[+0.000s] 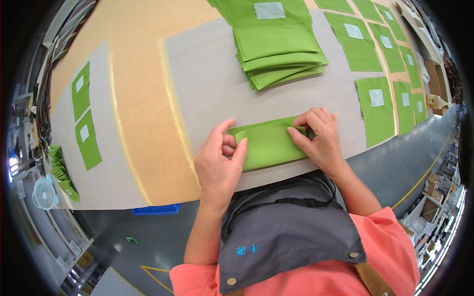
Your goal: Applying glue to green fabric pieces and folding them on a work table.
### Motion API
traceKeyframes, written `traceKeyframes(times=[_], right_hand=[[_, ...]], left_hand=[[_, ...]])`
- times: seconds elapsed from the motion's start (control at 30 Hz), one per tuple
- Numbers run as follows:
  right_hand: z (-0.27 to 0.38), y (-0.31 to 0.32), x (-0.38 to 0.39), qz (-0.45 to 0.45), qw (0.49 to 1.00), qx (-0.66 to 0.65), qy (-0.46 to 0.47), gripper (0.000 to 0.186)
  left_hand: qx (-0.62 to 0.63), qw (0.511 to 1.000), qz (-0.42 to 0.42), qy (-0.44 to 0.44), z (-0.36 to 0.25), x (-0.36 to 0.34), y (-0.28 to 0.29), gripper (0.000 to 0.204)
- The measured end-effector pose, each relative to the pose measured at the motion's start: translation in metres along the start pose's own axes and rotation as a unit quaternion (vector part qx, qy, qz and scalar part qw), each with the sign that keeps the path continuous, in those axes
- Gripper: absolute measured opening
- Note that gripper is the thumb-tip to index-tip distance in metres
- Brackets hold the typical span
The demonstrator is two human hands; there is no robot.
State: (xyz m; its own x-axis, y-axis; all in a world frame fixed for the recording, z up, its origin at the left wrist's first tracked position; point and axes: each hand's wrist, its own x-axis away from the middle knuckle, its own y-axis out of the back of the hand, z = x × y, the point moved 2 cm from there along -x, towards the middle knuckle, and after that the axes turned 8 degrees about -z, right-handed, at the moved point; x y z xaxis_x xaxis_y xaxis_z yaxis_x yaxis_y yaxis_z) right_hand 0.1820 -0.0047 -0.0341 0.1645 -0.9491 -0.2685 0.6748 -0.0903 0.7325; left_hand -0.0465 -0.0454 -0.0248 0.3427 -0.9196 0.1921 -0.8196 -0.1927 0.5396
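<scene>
A folded piece of green fabric lies near the table's front edge, its upper layer slightly lifted along the far side. My left hand is at its left end, thumb over the top layer and the other fingers curled beside the edge. At the far right corner, my right hand pinches the fabric between thumb and fingertips. Beyond my hands rests a stack of green fabric pieces, the top one bearing a pale rectangular patch.
Flat green pieces with pale patches lie in rows on the right; two more lie on the left. A green bundle and a light-blue fan are at the far left. A blue crate shows under the table.
</scene>
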Motion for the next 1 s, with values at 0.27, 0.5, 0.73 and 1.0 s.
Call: traceKeyframes(times=[0.27, 0.5, 0.73, 1.0], right_hand=[[0.0, 0.001, 0.0, 0.007, 1.0, 0.021, 0.004, 0.016], [0.001, 0.001, 0.0, 0.0, 1.0, 0.02, 0.004, 0.016], [-0.001, 0.0, 0.001, -0.001, 1.0, 0.028, 0.008, 0.016], [0.001, 0.001, 0.0, 0.006, 1.0, 0.02, 0.003, 0.016]], left_hand=[[-0.011, 1.0, 0.001, 0.0, -0.005, -0.001, 0.002, 0.045], [0.002, 1.0, -0.002, -0.009, -0.003, -0.002, 0.005, 0.045], [-0.012, 0.996, -0.056, -0.074, -0.008, 0.004, 0.012, 0.045], [-0.107, 0.925, -0.02, -0.364, -0.016, 0.033, -0.023, 0.044]])
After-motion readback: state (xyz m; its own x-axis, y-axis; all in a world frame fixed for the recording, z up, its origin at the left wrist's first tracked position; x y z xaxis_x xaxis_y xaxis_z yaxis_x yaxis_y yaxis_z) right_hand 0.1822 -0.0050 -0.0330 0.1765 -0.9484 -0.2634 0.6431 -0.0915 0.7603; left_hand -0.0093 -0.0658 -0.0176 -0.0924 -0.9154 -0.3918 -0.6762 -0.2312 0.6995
